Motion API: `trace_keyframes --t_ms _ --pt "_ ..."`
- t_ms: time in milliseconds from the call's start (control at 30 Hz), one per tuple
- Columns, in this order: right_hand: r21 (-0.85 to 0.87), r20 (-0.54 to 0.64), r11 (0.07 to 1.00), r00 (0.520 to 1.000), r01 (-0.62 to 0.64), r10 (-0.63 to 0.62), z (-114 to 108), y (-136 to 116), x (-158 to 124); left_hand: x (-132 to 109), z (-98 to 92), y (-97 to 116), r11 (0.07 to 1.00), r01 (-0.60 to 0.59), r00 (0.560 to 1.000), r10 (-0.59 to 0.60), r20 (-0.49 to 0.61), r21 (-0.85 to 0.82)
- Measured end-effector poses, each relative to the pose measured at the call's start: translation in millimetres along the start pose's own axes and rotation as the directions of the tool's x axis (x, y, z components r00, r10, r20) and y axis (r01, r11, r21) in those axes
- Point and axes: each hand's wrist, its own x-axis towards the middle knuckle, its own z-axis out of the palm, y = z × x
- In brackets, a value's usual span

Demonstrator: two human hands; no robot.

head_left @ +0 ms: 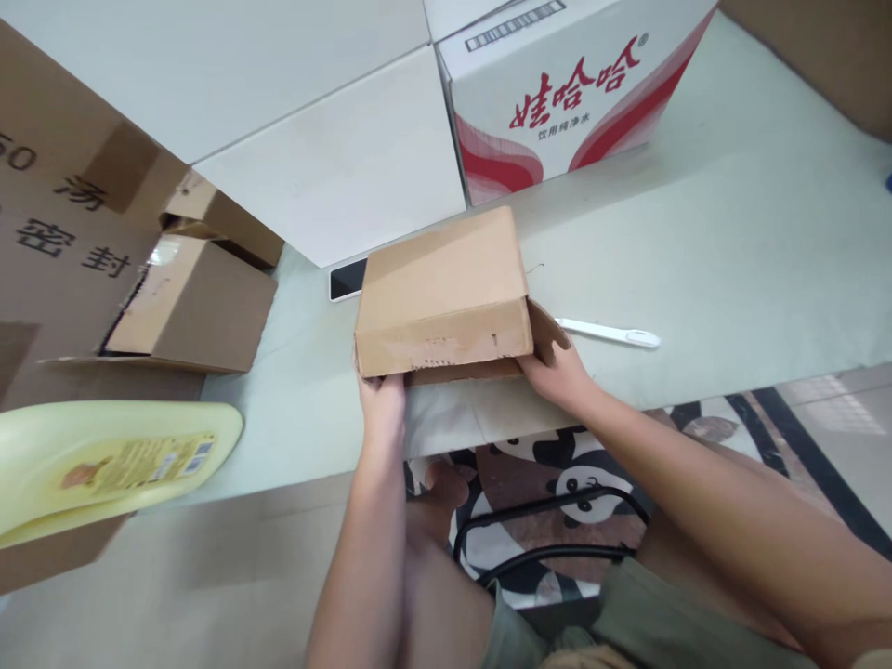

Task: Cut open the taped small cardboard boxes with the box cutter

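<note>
A small brown cardboard box (446, 269) is tilted over the pale table, its torn near edge facing me. My left hand (382, 401) grips its near left corner from below, with the fingers hidden behind the cardboard. At the near right corner my right hand (557, 373) is closed on the box beside a loose side flap (545, 325). To the right of the box lies a slim white tool (609, 334), possibly a cutter. A flat device with a dark screen (347, 279) shows partly from behind the box's left side.
White cartons (334, 158) and a white-and-red water carton (557, 121) stand along the back of the table (739, 279). Brown boxes (202, 297) sit at left, near a yellow-green bottle (125, 465). Below the front edge are a black metal frame (550, 520) and a panda-patterned mat (530, 576).
</note>
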Motion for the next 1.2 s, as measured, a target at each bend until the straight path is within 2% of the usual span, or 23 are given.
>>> trace_keyframes --t_ms 167,733,967,1200 --pt "0.000 -0.005 1.000 1.000 0.002 -0.002 0.5 1.2 0.0 -0.5 1.1 2.0 1.000 -0.010 1.000 0.010 0.027 -0.019" --pt "0.003 0.018 0.999 0.999 -0.037 0.037 -0.8 -1.4 -0.5 0.3 -1.1 -3.0 0.999 -0.013 1.000 0.014 0.011 -0.031" --pt "0.019 0.003 0.999 1.000 0.030 -0.030 0.3 1.0 0.0 -0.4 -0.1 -0.4 0.998 0.011 1.000 -0.011 0.014 -0.057" --pt "-0.021 -0.018 1.000 1.000 0.010 -0.011 2.6 4.9 0.2 0.0 -0.1 -1.2 0.999 0.002 1.000 -0.001 0.018 -0.047"
